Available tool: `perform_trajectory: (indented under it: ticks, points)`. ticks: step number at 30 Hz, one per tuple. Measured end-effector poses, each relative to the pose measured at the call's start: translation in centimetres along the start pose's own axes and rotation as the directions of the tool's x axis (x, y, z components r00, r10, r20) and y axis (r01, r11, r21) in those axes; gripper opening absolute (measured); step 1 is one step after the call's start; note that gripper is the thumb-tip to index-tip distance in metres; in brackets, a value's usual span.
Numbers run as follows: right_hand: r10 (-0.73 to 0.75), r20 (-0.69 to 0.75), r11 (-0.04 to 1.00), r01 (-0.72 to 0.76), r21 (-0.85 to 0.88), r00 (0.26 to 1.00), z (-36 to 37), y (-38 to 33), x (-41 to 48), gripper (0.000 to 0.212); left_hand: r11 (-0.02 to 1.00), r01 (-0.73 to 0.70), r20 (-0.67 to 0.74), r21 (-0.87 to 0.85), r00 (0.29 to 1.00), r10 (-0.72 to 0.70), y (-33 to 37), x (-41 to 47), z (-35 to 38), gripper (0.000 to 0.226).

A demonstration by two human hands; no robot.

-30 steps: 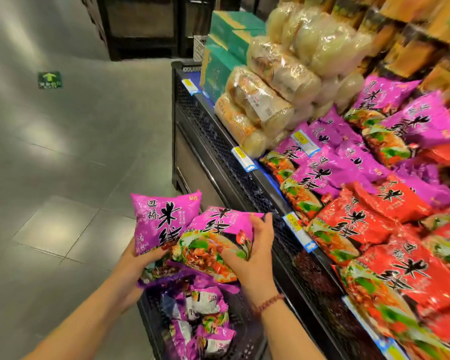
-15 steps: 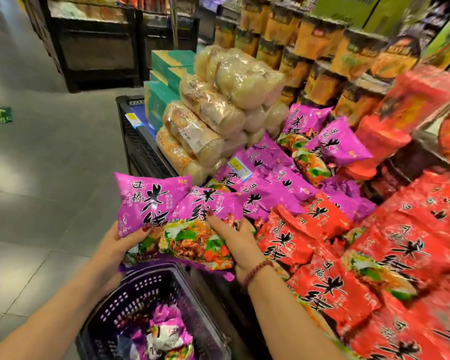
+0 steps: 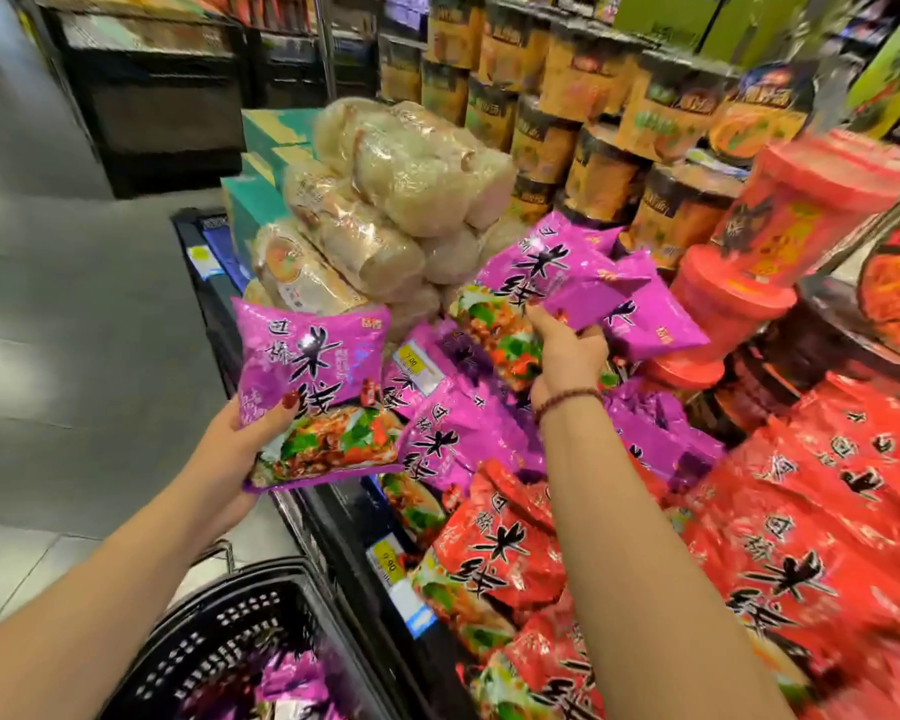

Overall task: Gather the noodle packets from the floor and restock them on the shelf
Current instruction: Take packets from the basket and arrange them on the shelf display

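Purple noodle packet (image 3: 318,376) is gripped in the left hand (image 3: 245,439), held beside the shelf (image 3: 328,517) edge, likely awaiting its turn. The right hand (image 3: 567,356) clasps another packet (image 3: 515,283) over the matching purple pile (image 3: 453,444). More lie in the basket (image 3: 214,641) below.

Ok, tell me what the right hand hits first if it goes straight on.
The right hand, gripping a purple plastic noodle packet, points forward and up. It would likely meet the purple packets piled just ahead first, with orange noodle tubs behind them; depth is unclear.
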State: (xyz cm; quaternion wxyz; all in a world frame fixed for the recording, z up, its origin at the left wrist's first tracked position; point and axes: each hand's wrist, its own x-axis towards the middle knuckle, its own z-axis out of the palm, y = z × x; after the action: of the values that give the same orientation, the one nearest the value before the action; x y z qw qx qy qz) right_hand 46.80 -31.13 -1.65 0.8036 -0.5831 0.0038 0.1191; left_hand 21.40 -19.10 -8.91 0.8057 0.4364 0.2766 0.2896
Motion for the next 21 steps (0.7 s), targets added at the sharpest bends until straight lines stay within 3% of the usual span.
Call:
perform_trajectory:
  ticks: [4, 7, 9, 12, 14, 18, 21]
  points:
    - [-0.043, -0.065, 0.989, 0.033, -0.146, 0.997, 0.9, 1.2, 4.1, 0.034, 0.999, 0.032, 0.007, 0.017, 0.999, -0.032, -0.6, 1.2, 0.9, 0.064]
    - [-0.047, -0.055, 0.97, 0.032, -0.241, 0.997, 1.5, 2.1, 5.7, 0.059, 0.998, 0.052, -0.011, 0.027, 0.999, -0.052, -1.2, 2.0, 1.2, 0.085]
    - [-0.11, -0.048, 0.937, 0.088, -0.339, 0.993, 1.6, 2.5, 6.5, 0.048, 0.998, 0.055, -0.008, 0.029, 0.998, -0.054, -1.4, 2.2, 1.4, 0.097]
    - [-0.182, -0.022, 0.847, 0.145, -0.511, 0.983, 1.7, 3.1, 7.4, 0.04, 0.997, 0.078, -0.013, 0.018, 0.997, -0.078, -1.5, 2.4, 1.6, 0.074]
    - [-0.166, -0.003, 0.733, 0.121, -0.669, 0.986, 1.5, 3.3, 7.7, 0.042, 0.996, 0.085, -0.028, 0.003, 0.996, -0.085, -1.6, 2.4, 1.6, 0.054]
    - [-0.161, 0.087, 0.359, 0.141, -0.923, 0.983, 0.8, 2.1, 7.8, 0.054, 0.996, 0.075, -0.018, 0.052, 0.997, -0.074, -1.5, 2.3, 1.9, 0.1]
    - [-0.132, 0.152, 0.201, 0.177, -0.964, 0.979, 0.8, 1.2, 8.2, 0.058, 0.995, 0.073, 0.008, 0.068, 0.997, -0.074, -1.4, 2.4, 2.2, 0.102]
